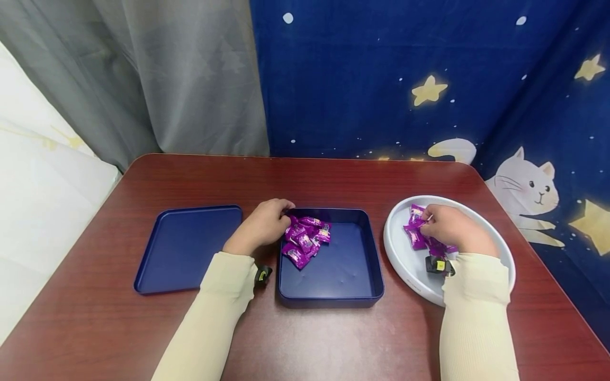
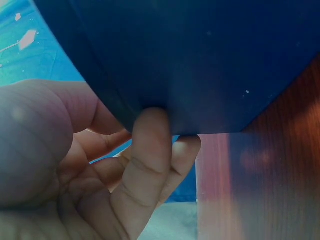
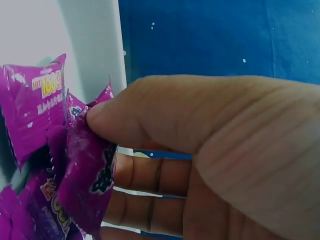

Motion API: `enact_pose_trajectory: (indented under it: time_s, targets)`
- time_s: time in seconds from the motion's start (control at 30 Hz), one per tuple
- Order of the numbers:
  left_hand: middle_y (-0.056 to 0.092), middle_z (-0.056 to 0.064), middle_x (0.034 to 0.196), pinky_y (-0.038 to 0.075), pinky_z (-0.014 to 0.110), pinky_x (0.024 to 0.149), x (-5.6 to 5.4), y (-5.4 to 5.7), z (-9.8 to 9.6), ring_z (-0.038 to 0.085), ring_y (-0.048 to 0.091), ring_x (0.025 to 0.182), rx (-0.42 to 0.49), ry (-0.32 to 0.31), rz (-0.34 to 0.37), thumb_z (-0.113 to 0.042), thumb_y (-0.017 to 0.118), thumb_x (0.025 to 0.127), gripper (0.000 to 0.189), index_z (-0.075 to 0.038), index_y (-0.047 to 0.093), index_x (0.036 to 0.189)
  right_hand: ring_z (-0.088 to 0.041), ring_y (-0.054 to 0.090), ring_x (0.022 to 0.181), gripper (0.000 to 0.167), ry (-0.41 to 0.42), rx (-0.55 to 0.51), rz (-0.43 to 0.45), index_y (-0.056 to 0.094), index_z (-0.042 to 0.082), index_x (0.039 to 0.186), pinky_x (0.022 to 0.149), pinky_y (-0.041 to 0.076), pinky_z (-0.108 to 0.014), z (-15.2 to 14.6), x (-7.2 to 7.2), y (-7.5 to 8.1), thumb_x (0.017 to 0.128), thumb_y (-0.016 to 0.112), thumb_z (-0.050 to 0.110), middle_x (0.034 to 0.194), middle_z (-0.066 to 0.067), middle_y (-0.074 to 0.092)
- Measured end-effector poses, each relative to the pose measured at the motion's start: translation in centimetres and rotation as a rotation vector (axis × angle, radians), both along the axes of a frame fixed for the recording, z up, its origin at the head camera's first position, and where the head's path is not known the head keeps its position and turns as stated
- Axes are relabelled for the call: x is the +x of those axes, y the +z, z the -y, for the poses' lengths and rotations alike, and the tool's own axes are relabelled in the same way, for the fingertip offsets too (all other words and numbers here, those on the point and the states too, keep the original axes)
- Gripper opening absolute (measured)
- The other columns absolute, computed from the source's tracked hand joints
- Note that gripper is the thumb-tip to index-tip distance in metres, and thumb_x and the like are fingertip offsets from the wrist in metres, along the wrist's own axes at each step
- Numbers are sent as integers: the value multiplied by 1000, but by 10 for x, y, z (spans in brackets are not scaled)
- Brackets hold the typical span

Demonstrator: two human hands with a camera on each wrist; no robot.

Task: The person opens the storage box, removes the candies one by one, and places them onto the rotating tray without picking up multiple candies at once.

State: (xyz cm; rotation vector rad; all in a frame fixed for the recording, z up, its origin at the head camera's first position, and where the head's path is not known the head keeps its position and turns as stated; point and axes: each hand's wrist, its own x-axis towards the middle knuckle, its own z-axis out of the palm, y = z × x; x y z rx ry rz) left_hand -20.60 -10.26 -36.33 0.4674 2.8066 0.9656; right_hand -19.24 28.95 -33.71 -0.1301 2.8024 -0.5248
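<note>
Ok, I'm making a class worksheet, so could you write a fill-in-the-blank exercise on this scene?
Of the blue box and the shallow blue tray, the left hand touches the ____.
The packet pinched by the right hand is coloured ____.
The round plate is coloured ____.

Missing words: box; purple; white

Wrappers [image 1: 305, 241] are purple, the box [image 1: 352, 259] navy, the plate [image 1: 411, 265] white, the curtain [image 1: 357, 79] star-patterned blue.

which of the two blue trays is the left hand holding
The deep box with candies inside: the left hand pinches its far left corner. The other, the shallow tray, lies to its left.
</note>
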Motion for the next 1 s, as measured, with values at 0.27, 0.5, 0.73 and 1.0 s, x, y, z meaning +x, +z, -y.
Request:
enact_pose_trajectory:
  time_s: [0.27,0.5,0.73,1.0]
  targets:
    - [59,18,130,46,48,102,0,0,0,31,56,111,1,0,0,-7,55,96,36,-1,60,131,-23,59,71,34,-8,2,6,60,-5,112,64,51,-38,1,0,0,85,69,15,84,-11,64]
    - [59,19,130,46,48,102,-1,0,-1,31,56,110,0,-5,-3,-7,55,96,36,0,60,131,-24,60,73,37,7,31,0,60,-6,114,69,51,-41,1,0,0,87,71,17,91,-15,66]
    - [60,18,128,46,46,101,-1,-1,-1,30,56,108,-5,3,0,-6,55,96,36,0,60,131,-28,62,79,41,12,42,-5,59,-6,114,74,52,-47,3,-1,1,88,73,21,100,-23,66]
    - [59,18,129,45,47,103,1,0,-1,30,56,110,-5,1,-1,-7,55,96,36,0,60,131,-46,61,103,62,5,45,-32,52,-9,131,88,48,-62,5,0,4,87,74,28,121,-34,58]
